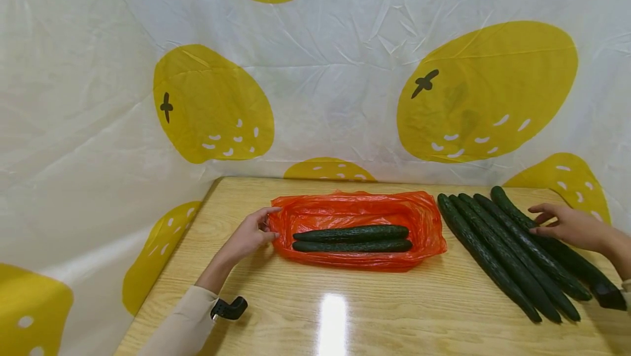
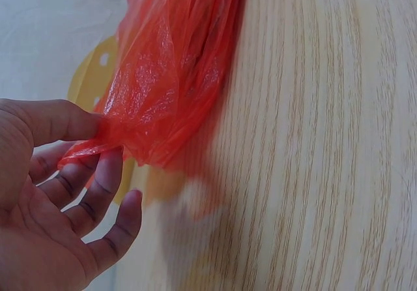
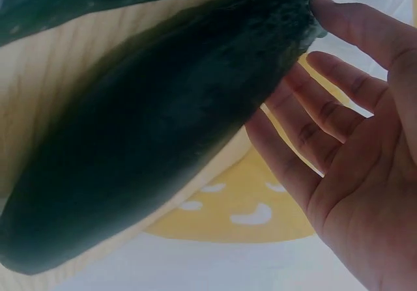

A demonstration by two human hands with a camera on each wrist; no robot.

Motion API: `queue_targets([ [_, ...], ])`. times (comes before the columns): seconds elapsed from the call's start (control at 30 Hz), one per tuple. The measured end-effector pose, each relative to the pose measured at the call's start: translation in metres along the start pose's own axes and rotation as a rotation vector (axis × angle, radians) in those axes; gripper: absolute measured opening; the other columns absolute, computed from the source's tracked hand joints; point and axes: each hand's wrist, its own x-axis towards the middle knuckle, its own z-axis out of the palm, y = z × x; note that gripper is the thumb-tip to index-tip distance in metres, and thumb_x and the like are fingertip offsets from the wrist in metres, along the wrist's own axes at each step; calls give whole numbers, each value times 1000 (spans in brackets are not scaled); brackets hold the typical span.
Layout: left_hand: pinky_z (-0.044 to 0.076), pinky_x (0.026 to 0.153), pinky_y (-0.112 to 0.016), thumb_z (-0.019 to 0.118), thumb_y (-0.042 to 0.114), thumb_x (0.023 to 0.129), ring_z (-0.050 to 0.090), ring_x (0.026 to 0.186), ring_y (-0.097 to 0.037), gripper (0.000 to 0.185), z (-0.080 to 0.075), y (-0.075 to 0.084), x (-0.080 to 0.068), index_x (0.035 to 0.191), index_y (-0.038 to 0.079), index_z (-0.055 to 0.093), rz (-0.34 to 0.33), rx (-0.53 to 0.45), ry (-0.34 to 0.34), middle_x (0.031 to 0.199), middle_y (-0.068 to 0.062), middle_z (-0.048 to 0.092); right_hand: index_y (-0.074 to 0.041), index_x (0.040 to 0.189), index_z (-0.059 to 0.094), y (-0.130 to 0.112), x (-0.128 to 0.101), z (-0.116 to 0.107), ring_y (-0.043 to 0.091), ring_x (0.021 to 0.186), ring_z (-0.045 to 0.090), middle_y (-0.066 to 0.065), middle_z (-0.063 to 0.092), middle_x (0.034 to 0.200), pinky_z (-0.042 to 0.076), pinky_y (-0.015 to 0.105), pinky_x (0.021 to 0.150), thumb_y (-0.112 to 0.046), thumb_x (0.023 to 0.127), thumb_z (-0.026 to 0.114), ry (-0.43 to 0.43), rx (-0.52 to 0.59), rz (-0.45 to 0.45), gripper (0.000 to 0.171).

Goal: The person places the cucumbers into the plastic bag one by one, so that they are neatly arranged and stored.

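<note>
A red plastic bag [image 1: 350, 260] lies spread open on the table with two dark green cucumbers [image 1: 352, 234] side by side in it. At the bag's left end my left hand [image 1: 253, 230] pinches its edge; the left wrist view shows the thin film [image 2: 150, 102] between thumb and fingers. To the right of the bag, several long cucumbers [image 1: 498, 257] lie slanted beside one another. Over the rightmost cucumber [image 3: 150, 128] is my right hand [image 1: 574, 227], thumb at its upper side and loosely extended fingers right along its other side.
The wooden table [image 1: 276, 312] bears everything and reflects a bright light patch near the front. A white cloth [image 1: 335, 109] with yellow fruit prints hangs behind the table and along its left side. A black band [image 1: 229, 308] is on my left wrist.
</note>
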Motion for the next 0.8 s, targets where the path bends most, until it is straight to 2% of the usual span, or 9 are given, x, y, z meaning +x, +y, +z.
queue_targets([
  [0.23,46,59,-24,70,-6,84,54,83,-23,64,0,0,1,145,5,52,8,6,0,93,-11,55,26,132,40,3,2,2,45,92,65,38,60,108,55,50,70,-20,99,66,-12,1,10,62],
  [0.53,46,59,-25,70,-6,85,54,83,-22,64,1,0,2,146,2,51,25,13,-12,93,-12,55,27,128,44,0,10,-2,35,86,66,26,66,99,55,48,69,-18,97,68,-84,-1,12,60],
  [0.8,48,58,-25,70,-7,85,52,81,-23,62,2,-1,2,144,1,52,43,3,-9,91,-14,56,29,123,46,0,13,-3,44,90,66,33,66,100,55,52,71,-13,96,67,-97,-27,11,55],
])
